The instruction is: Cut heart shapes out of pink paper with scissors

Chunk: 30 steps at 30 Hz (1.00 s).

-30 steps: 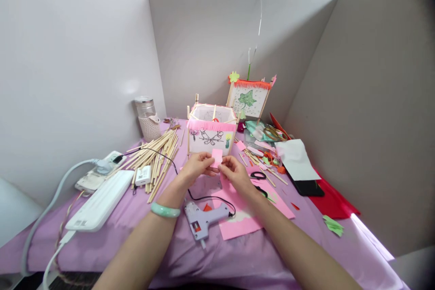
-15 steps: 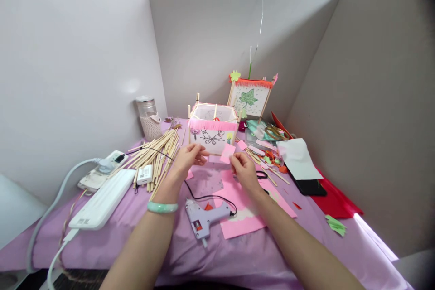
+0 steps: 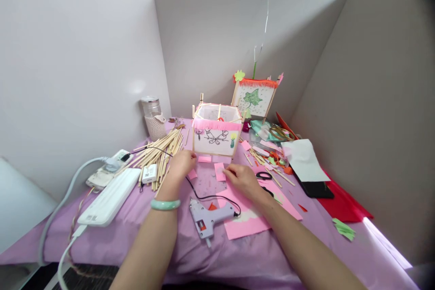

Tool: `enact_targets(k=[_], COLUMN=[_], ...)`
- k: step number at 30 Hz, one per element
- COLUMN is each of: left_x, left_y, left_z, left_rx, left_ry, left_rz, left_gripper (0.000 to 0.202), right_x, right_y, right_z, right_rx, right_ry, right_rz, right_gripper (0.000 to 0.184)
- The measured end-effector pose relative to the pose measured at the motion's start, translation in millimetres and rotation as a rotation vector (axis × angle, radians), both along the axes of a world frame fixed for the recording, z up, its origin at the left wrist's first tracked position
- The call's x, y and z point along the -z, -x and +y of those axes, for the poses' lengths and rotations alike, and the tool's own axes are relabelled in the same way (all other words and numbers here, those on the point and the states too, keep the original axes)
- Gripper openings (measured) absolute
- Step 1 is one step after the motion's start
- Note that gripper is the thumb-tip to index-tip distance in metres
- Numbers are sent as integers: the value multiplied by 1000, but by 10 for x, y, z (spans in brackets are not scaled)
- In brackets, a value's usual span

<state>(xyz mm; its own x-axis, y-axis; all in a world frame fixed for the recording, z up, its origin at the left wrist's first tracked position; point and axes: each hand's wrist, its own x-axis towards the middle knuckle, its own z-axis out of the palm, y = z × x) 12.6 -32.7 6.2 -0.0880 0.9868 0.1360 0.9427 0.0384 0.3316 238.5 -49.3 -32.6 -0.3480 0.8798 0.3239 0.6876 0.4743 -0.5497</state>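
Note:
My right hand [image 3: 243,180] pinches the edge of a small pink paper piece [image 3: 219,172] low over the cloth. My left hand [image 3: 183,163] is closed with its fingertips together near the lower left corner of a box-shaped paper lantern [image 3: 212,141]; whether anything is in them is hidden. The lantern has a stick frame, a pink fringe and line drawings on white sides. A folded pink slip [image 3: 204,159] lies before it. Below my right hand is a larger pink sheet [image 3: 244,231] with black-handled scissors [image 3: 264,176] on it.
A lilac glue gun [image 3: 210,218] lies in front, its black cord looping leftward. Wooden sticks [image 3: 166,149], a white power bank [image 3: 108,199] and a glass cup [image 3: 153,118] are on the left. Behind stands a lantern with a green leaf [image 3: 252,97]. Paper scraps [image 3: 278,158] lie right.
My right hand has lowered the pink paper piece from in front of the lantern toward the cloth. My left hand has dropped slightly and its fingers have curled in. The view has shifted a little.

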Motion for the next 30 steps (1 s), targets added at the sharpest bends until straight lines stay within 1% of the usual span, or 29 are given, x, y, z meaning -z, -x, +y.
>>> enact_targets(k=[3, 7, 11, 14, 17, 19, 22, 23, 25, 28, 30], left_x=[60, 139, 164, 170, 182, 181, 146, 125, 75, 3, -31], left_y=[-122, -206, -218, -214, -188, -156, -116, -116, -150, -277, -374], left_z=[24, 90, 132, 149, 160, 161, 144, 130, 88, -6, -71], left_rx=[67, 94, 88, 65, 36, 23, 45, 64, 117, 218, 300], left_ry=[14, 74, 90, 85, 62, 34, -3, -12, -8, 83, 184], left_rz=[110, 151, 132, 115, 83, 28, -64, -108, -281, -745, -988], left_gripper=[31, 32, 29, 28, 30, 30, 16, 11, 14, 23, 27], right_x=[-4, 3, 6, 6, 7, 5, -13, -23, -45, -63, -56], right_y=[-20, -18, -11, -21, -33, -34, -30, -28, -22, 1, 24], right_z=[4, 5, 14, 21, 24, 23, 11, 4, -16, -48, -63], right_rx=[12, 22, 16, 22, 38, 36, 3, -11, -41, -79, -77], right_ry=[-43, -63, -66, -82, -83, -74, -43, -29, 7, 73, 93], right_rz=[-63, -42, 19, 67, 101, 133, 215, 256, 360, 523, 588], right_gripper=[31, 33, 36, 35, 34, 34, 34, 34, 34, 33, 33])
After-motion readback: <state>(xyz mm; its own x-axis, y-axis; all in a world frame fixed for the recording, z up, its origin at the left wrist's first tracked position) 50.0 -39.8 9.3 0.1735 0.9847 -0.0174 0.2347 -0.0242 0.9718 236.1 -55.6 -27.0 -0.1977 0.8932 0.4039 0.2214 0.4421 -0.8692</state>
